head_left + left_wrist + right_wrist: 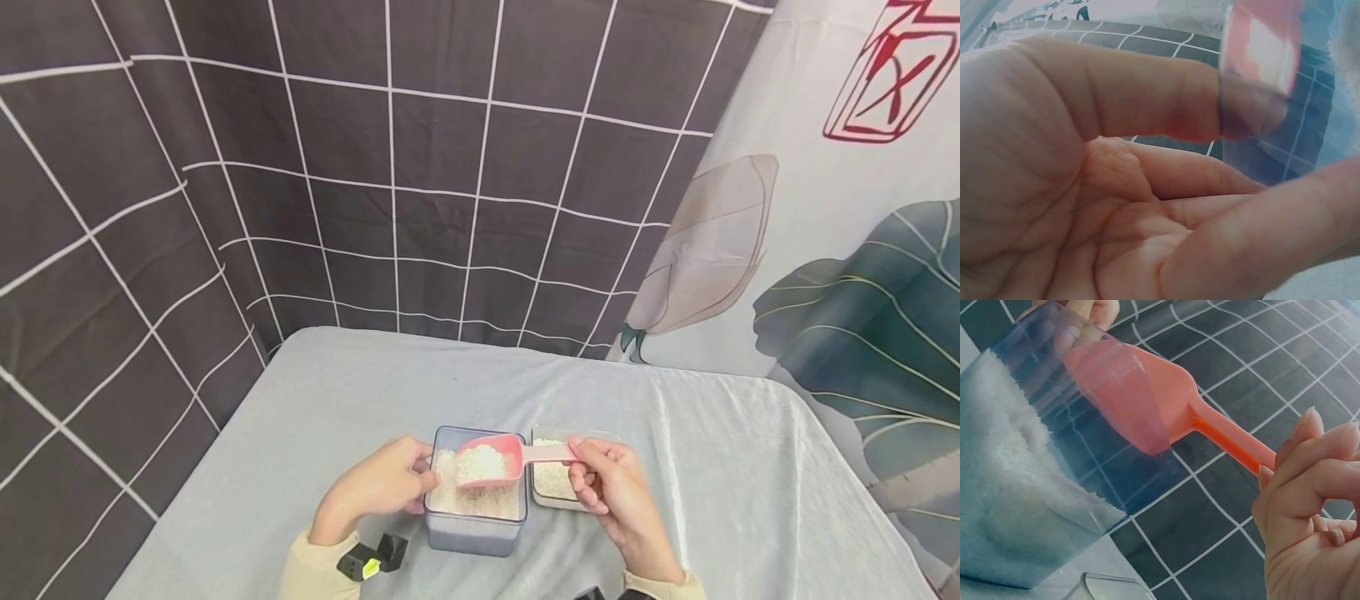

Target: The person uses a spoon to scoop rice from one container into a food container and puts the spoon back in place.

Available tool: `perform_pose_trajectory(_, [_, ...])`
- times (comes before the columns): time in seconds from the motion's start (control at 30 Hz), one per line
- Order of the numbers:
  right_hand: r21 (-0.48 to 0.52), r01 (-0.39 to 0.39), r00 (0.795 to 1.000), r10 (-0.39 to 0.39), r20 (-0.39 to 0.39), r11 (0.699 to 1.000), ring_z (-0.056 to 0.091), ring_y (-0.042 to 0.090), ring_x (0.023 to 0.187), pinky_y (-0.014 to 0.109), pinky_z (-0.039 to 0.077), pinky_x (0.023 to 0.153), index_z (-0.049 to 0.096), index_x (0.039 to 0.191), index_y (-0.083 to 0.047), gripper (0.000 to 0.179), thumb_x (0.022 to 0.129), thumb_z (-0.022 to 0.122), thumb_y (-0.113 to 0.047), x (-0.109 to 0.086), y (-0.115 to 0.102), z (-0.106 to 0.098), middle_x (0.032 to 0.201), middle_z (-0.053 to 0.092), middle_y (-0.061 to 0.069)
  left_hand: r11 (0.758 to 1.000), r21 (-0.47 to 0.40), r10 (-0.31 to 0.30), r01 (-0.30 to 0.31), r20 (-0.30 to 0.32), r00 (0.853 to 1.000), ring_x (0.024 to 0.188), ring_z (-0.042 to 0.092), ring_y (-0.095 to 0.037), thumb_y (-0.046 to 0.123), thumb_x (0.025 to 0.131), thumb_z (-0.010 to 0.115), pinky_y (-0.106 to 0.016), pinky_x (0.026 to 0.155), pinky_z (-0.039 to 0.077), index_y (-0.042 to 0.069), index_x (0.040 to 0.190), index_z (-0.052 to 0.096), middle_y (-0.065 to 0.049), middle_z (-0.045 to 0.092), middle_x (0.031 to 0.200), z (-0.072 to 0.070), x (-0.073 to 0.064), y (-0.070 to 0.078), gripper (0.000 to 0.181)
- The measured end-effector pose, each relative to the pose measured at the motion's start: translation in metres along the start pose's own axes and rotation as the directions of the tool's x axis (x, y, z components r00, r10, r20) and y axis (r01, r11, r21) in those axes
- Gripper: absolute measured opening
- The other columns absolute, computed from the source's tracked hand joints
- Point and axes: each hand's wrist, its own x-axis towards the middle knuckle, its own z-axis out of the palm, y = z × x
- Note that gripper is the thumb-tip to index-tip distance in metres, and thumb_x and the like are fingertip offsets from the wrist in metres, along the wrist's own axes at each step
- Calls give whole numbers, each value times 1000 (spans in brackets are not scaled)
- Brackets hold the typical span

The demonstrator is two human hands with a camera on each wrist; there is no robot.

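Observation:
A pink scoop [513,457] heaped with white rice-like grains is over the blue-tinted, see-through square container [472,537]. My right hand [617,493] pinches the end of its handle between thumb and fingers. At the container's left side, my left hand [381,482] grips the wall, with the thumb over the rim on the inside and the fingers outside. More of the same grains lie inside the container. Through the clear wall in the right wrist view, the scoop's bowl [1141,394] shows above the grain level, within the container's upper part.
A smaller clear container [555,502], also holding white grains, stands close to the right of the blue one, partly behind my right hand. Both are on a table with a pale grey cloth [360,383]. A dark gridded curtain [427,217] hangs behind.

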Motion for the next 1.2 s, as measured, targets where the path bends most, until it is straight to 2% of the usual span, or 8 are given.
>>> perform_pose_trajectory(0.13, [-2, -8, 999, 8, -43, 1000, 36, -3, 35, 19, 8, 29, 60, 69, -9, 31, 95, 44, -9, -2, -3, -3, 48, 53, -7, 1000, -2, 4, -4, 6, 1000, 75, 65, -28, 0, 83, 53, -31, 60, 58, -21, 118, 44, -22, 61, 97, 0, 1, 0, 42])
perform_pose_trajectory(0.27, [0, -25, 995, 25, -93, 1000, 34, -2, 35, 17, 10, 30, 60, 69, -9, 30, 95, 45, -11, -4, -8, -6, 47, 51, -7, 1000, 0, -6, 6, -3, 1000, 75, 65, -27, 0, 84, 54, -31, 60, 58, -22, 119, 42, -26, 59, 100, 1, 1, -1, 44])
perform_pose_trajectory(0.53, [50, 19, 995, -13, -100, 999, 34, -1, 36, 25, 0, 32, 58, 68, -8, 32, 96, 43, -10, -11, -19, -20, 49, 51, -6, 1000, -14, 13, -13, 24, 1000, 76, 65, -26, 0, 83, 51, -31, 60, 58, -17, 114, 51, -22, 62, 96, 0, 2, -1, 35])
perform_pose_trajectory(0.77, [128, 95, 995, -89, -55, 987, 34, 0, 38, 25, -3, 32, 64, 76, -3, 37, 98, 34, -5, -18, -29, -41, 52, 56, -4, 1000, -11, 3, -2, 19, 1000, 78, 65, -26, 1, 84, 52, -31, 62, 58, -20, 119, 45, -26, 59, 102, 1, 3, -1, 41])
perform_pose_trajectory(0.97, [153, 119, 991, -109, -72, 981, 30, 3, 40, 23, -5, 33, 66, 77, -1, 41, 99, 31, -4, -25, -37, -61, 54, 58, -2, 1000, 8, -9, 8, 15, 1000, 76, 65, -25, 1, 84, 52, -32, 62, 58, -20, 120, 44, -28, 59, 103, 1, 2, 0, 43])
perform_pose_trajectory(1.1, [157, 125, 988, -110, -105, 980, 29, 4, 41, 22, -4, 34, 66, 78, 0, 43, 99, 29, -3, -31, -40, -76, 55, 58, -1, 1000, 10, -9, 9, 20, 1000, 75, 65, -25, 1, 84, 52, -33, 62, 58, -21, 121, 43, -28, 59, 104, 1, 2, 1, 44])
perform_pose_trajectory(1.2, [119, 111, 982, -90, -169, 987, 32, 4, 41, 21, -1, 35, 66, 77, 0, 40, 99, 33, -5, -37, -42, -86, 55, 57, 0, 1000, 10, -7, 7, 22, 1000, 75, 65, -26, 1, 84, 52, -33, 62, 58, -21, 121, 43, -28, 59, 103, 1, 2, 1, 44])
